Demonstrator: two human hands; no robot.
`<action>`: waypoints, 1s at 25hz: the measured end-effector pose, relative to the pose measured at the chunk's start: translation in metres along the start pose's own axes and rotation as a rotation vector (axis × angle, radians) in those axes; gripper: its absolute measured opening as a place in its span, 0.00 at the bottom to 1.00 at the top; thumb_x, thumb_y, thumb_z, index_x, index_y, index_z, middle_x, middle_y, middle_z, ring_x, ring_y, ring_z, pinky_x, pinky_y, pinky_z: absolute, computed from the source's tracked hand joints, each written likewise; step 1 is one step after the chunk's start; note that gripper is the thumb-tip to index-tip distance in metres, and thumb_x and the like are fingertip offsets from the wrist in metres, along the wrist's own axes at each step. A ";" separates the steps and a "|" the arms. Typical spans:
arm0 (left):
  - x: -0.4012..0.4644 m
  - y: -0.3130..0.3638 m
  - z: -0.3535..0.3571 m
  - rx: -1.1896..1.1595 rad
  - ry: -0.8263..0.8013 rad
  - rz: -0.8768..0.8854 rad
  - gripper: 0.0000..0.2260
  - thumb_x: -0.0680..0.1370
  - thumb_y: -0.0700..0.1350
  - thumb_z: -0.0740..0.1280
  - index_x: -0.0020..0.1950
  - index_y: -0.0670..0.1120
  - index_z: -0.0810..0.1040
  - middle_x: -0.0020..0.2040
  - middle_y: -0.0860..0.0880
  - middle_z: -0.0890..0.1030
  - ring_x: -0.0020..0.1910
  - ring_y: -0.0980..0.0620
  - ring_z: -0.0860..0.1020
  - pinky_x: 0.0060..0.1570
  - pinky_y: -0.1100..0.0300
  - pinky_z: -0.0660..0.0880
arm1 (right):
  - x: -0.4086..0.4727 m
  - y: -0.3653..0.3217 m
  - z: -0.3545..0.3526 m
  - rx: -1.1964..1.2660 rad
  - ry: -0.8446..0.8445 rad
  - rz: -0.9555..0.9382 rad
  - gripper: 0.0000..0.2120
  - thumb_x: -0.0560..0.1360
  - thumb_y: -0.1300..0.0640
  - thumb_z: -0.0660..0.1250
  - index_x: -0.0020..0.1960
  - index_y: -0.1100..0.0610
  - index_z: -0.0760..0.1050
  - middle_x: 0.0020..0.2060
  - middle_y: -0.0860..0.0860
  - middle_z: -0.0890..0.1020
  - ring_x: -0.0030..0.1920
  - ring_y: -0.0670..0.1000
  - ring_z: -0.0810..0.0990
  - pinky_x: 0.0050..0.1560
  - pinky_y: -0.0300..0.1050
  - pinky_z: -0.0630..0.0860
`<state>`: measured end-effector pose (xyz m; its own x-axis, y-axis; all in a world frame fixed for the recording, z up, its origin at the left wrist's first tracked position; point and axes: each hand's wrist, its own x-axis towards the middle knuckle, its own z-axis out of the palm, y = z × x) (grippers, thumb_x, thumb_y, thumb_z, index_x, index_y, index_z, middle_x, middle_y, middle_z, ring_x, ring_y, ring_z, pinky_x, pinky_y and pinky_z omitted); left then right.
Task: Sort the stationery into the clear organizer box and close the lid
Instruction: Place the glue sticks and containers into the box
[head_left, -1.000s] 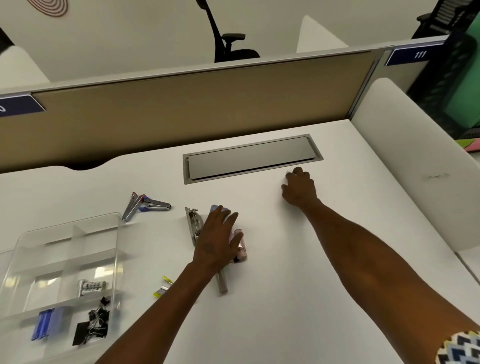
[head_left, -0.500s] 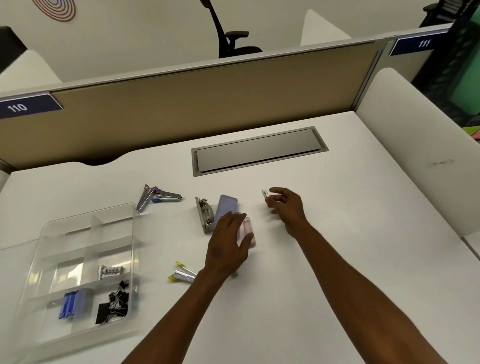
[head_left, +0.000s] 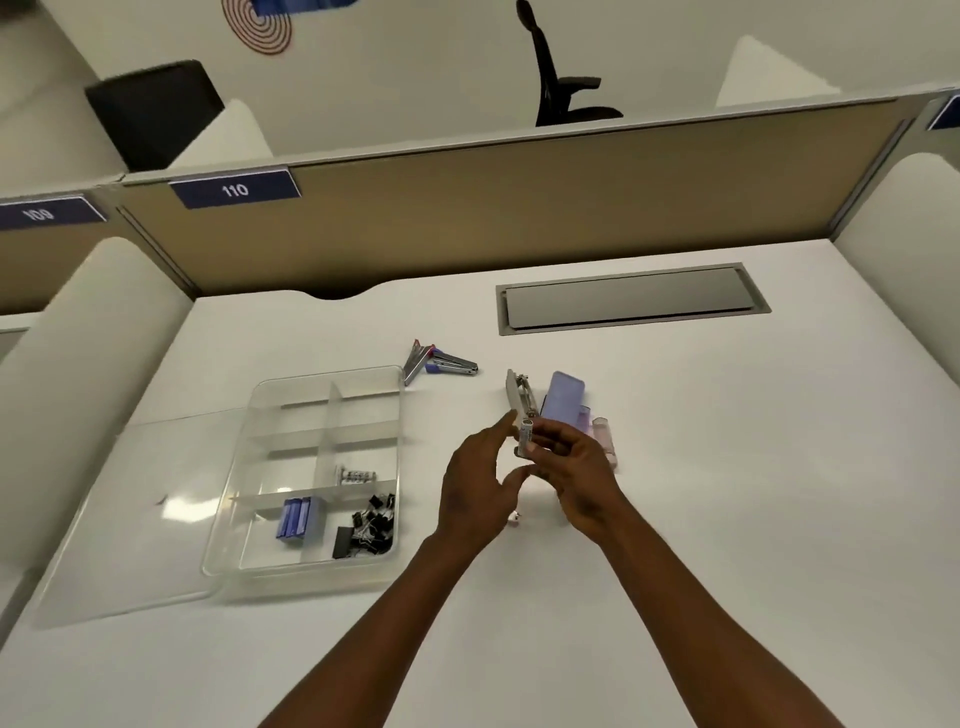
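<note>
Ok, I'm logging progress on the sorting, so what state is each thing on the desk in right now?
organizer box: open, partly filled
lid: off, flat on the desk beside the box
binder clips: in a near compartment
blue staple boxes: in the next compartment
right hand: holds a small cylinder
left hand: open, fingers beside the cylinder
stapler: out on the desk

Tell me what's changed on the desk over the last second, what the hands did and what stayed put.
The right hand came back from near the desk's metal hatch pinching a small silver cylinder, now held up in front. The left hand lifted off the lilac and pink cases and now sits open beside the cylinder. The organizer box, its contents, the staple removers and the cases stayed put.
</note>
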<state>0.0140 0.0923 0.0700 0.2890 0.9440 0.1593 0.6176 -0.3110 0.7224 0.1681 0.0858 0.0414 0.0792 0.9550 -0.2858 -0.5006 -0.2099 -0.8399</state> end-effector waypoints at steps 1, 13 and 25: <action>-0.004 -0.005 -0.010 -0.004 0.029 0.010 0.28 0.75 0.46 0.72 0.74 0.51 0.70 0.65 0.53 0.79 0.63 0.55 0.75 0.64 0.68 0.68 | -0.001 0.004 0.011 -0.014 -0.035 -0.015 0.15 0.72 0.67 0.73 0.58 0.58 0.82 0.54 0.58 0.86 0.52 0.58 0.86 0.46 0.46 0.82; -0.046 -0.072 -0.095 0.040 0.226 -0.001 0.23 0.74 0.43 0.71 0.70 0.51 0.74 0.58 0.53 0.83 0.56 0.54 0.79 0.57 0.61 0.75 | -0.001 0.048 0.117 -0.130 -0.217 0.031 0.13 0.71 0.62 0.76 0.55 0.56 0.83 0.51 0.59 0.86 0.50 0.56 0.86 0.47 0.46 0.81; -0.074 -0.160 -0.138 0.180 0.267 -0.253 0.18 0.76 0.48 0.71 0.64 0.46 0.79 0.62 0.49 0.78 0.68 0.48 0.70 0.63 0.53 0.74 | 0.036 0.062 0.196 -1.086 0.024 -0.194 0.07 0.75 0.51 0.72 0.49 0.54 0.84 0.38 0.50 0.87 0.41 0.49 0.85 0.45 0.42 0.78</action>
<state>-0.2073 0.0872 0.0359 -0.0737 0.9812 0.1782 0.7701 -0.0576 0.6353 -0.0295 0.1486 0.0694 0.0973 0.9898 -0.1045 0.5452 -0.1409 -0.8264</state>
